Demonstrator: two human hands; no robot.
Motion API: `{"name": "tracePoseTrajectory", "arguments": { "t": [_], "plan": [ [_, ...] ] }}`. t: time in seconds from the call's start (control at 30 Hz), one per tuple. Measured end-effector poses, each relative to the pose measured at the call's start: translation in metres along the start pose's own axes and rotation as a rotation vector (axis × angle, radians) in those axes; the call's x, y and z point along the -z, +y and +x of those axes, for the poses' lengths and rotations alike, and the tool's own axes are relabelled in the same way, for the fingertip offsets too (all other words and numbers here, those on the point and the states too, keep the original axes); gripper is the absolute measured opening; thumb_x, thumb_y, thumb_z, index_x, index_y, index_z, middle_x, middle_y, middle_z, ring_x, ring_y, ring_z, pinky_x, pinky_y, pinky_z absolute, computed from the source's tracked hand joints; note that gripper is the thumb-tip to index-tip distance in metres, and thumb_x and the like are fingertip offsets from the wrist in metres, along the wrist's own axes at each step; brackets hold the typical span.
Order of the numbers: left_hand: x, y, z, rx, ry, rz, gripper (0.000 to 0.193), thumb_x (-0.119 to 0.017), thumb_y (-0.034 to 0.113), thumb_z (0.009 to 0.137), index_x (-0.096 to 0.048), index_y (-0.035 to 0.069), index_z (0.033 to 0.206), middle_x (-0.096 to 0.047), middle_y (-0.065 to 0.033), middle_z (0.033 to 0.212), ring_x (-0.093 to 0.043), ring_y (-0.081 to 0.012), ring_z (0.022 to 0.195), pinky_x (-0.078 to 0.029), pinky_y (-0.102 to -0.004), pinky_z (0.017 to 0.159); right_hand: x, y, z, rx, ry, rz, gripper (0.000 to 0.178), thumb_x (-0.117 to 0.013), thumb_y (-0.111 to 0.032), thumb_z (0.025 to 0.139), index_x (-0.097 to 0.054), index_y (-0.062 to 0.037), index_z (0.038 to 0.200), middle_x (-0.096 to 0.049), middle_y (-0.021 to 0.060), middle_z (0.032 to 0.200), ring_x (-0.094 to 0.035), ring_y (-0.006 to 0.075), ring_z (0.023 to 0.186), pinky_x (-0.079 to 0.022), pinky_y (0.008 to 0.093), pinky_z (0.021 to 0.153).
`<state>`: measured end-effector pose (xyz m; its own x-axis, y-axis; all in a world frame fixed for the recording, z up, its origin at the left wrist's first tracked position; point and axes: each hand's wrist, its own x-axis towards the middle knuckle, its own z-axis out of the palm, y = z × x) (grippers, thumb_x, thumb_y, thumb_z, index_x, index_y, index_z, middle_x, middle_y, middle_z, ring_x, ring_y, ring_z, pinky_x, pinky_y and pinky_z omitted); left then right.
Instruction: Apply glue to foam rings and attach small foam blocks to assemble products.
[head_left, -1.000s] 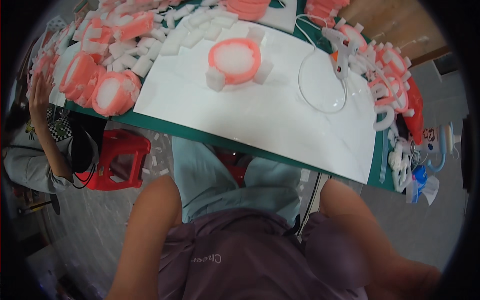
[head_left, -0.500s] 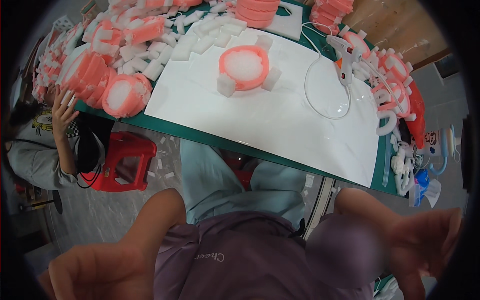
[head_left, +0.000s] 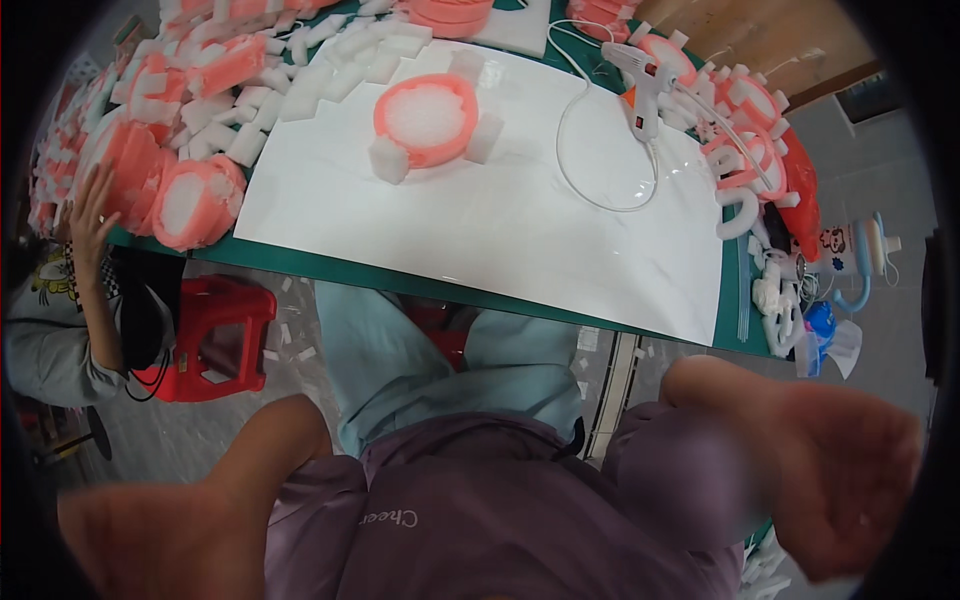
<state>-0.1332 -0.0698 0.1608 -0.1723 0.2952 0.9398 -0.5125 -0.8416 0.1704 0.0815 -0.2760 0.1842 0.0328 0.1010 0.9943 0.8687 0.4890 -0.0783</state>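
Observation:
Both of my hands are raised close to the camera, away from the table. My left hand [head_left: 150, 540] is at the lower left, blurred, its fingers cut off by the picture's dark rim. At the right, my right hand [head_left: 850, 470] has its palm partly turned to view; its fingers are smeared and run into the rim. No object shows in either hand. Ahead on the white sheet [head_left: 400, 225] lies a round pink foam piece [head_left: 468, 120] with a white foam middle. Three white foam blocks [head_left: 388, 160] stand around its edge.
A white glue gun [head_left: 645, 105] with its looped cord lies at the sheet's right. Pink foam rounds [head_left: 195, 205] and white blocks [head_left: 247, 143] crowd the left. A co-worker's hand [head_left: 92, 215] is near them. A red stool [head_left: 222, 340] stands below.
The view has shifted, so the table's things sit further left and slightly higher. My hands remain raised at both sides, their fingers turned differently. The foam piece and glue gun keep their places.

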Motion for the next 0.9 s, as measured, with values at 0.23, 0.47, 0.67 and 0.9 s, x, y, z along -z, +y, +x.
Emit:
{"name": "tracePoseTrajectory", "arguments": {
  "t": [0.23, 0.47, 0.67, 0.9],
  "plan": [
    [-0.017, -0.089, -0.104, 1.110, -0.532, 0.396, 0.046, -0.060, 0.002, 0.073, -0.047, 0.006, 0.117, -0.045, 0.0012, 0.078, -0.041, -0.0054, 0.064, -0.036, -0.0179, 0.059, -0.030, 0.087, -0.111, -1.104, -0.416, 0.013, 0.033, -0.046, -0.004, 0.082, -0.047, 0.0025, 0.114, -0.053, 0.0125, 0.108, -0.054, 0.0154, 0.088, -0.043, 0.0267, 0.079],
    [-0.038, -0.129, -0.141, 0.921, -0.735, 0.547, 0.041, -0.047, 0.018, 0.084, -0.039, 0.008, 0.123, -0.045, -0.0124, 0.099, -0.047, -0.0195, 0.085, -0.041, -0.0278, 0.071, -0.073, 0.138, -0.160, -1.661, -0.260, 0.568, 0.032, -0.049, -0.005, 0.081, -0.048, 0.0064, 0.110, -0.054, 0.0141, 0.108, -0.054, 0.0173, 0.095, -0.040, 0.0258, 0.088],
    [-0.017, -0.156, -0.128, 0.770, -0.526, 0.619, 0.050, -0.049, 0.018, 0.084, -0.028, 0.002, 0.127, -0.037, -0.0215, 0.114, -0.043, -0.0336, 0.102, -0.034, -0.0380, 0.088, -0.056, 0.137, -0.156, -1.616, -0.672, 0.431, 0.026, -0.048, -0.004, 0.080, -0.054, 0.0022, 0.104, -0.058, 0.0094, 0.100, -0.057, 0.0139, 0.083, -0.044, 0.0237, 0.079],
    [-0.043, -0.130, -0.165, 0.709, -0.528, 0.598, 0.098, -0.074, 0.028, 0.061, -0.011, 0.004, 0.132, -0.010, -0.0304, 0.130, -0.018, -0.0420, 0.121, -0.022, -0.0440, 0.098, -0.076, 0.193, -0.136, -1.154, -0.635, 0.265, 0.062, -0.052, -0.009, 0.078, -0.021, -0.0055, 0.131, -0.028, 0.0109, 0.132, -0.034, 0.0187, 0.118, -0.034, 0.0308, 0.093]
  ]
}}
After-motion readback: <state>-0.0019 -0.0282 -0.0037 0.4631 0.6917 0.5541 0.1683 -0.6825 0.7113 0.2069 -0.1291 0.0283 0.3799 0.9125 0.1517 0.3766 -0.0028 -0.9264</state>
